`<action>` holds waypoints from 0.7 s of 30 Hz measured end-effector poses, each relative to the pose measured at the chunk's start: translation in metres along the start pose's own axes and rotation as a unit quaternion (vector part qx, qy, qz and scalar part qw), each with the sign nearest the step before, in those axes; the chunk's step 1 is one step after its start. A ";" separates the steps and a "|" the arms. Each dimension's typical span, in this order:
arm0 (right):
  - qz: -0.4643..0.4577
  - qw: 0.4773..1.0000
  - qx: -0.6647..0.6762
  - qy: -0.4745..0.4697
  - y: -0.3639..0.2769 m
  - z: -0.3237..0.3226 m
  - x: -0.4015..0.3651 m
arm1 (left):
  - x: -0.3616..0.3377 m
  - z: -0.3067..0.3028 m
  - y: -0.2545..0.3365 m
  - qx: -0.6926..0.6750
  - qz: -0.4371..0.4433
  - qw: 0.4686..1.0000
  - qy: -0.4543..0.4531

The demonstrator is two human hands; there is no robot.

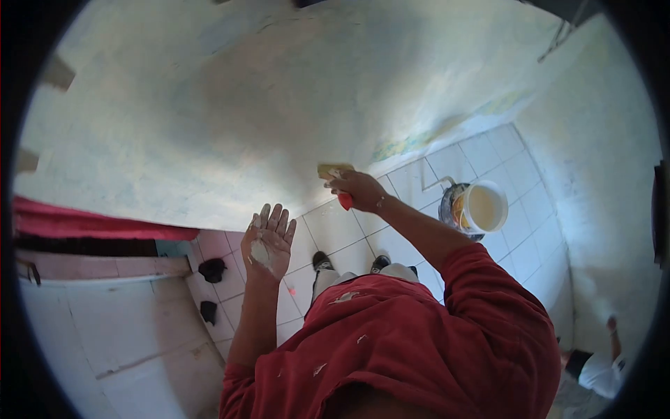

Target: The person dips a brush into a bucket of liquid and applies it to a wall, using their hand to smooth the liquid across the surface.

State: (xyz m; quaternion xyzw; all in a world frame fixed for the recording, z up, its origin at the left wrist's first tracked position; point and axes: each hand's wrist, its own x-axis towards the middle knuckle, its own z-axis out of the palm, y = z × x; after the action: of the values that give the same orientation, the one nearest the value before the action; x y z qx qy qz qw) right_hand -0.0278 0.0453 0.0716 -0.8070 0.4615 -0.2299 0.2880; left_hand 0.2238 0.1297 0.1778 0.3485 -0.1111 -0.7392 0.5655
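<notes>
Apparently working white paste [259,253] near the wall [279,140], clasping a red-handled scraper [335,170] in the right grip [359,190], holding the paste-smeared left grip [278,241] open, palm up, and probably needing a steady, shallow scraper angle for any further stroke.

The right hand [359,190] grips a flat, yellowish tool [333,170] with a red part [345,201] showing below the fingers, held close to the pale, patchy wall [279,91], while the left hand [271,241] is raised with its palm up, fingers extended and a whitish smear [261,253] across it. On the white tiled floor [335,227] to the right stands a bucket [486,207] of pale liquid, just beside a metal roller frame [437,183]; a pink-red cloth [98,220] hangs at the left, and another person [600,373] in a light top is at the lower right
</notes>
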 end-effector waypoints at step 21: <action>0.221 0.521 0.437 0.699 -0.056 -0.114 -0.290 | 0.034 0.081 0.012 0.224 -0.149 0.940 -0.212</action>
State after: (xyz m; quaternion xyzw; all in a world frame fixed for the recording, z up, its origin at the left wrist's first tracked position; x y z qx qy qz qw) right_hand -0.2014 0.2938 0.1618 -0.0318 0.5200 -0.8218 0.2307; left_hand 0.1766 0.0763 0.2310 0.3140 -0.3378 -0.8277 0.3197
